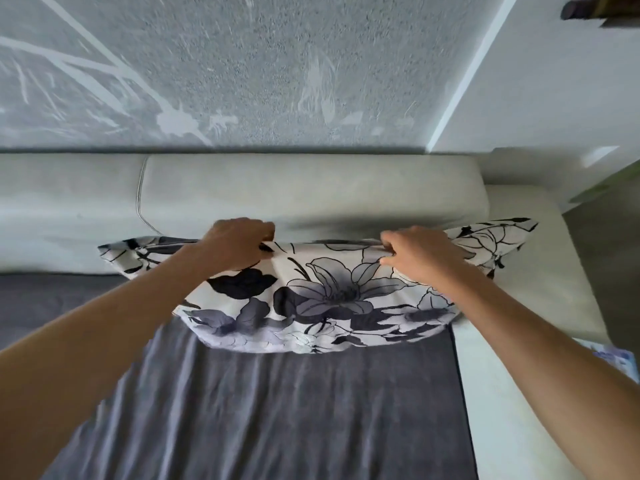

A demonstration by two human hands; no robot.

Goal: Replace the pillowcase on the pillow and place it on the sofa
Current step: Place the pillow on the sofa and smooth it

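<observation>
Floral pillow [322, 299] leans against the sofa [311, 188] backrest. Left hand [239, 242] and right hand [420, 254] each pinch its top edge in a closed grip.

Dark obj [585, 8] top right cut off, blurred.

No readable text, label, brand or number shows anywhere. The pillowcase [322, 292] carries only a printed flower pattern.

The pillow [322, 292] lay on the sofa [512, 393] seat, its far edge against the backrest [311, 188], near the armrest [540, 271] on the right. The left hand [239, 242] and right hand [419, 256] gripped that far edge, apart. A wall [242, 71] stood behind the backrest.
</observation>
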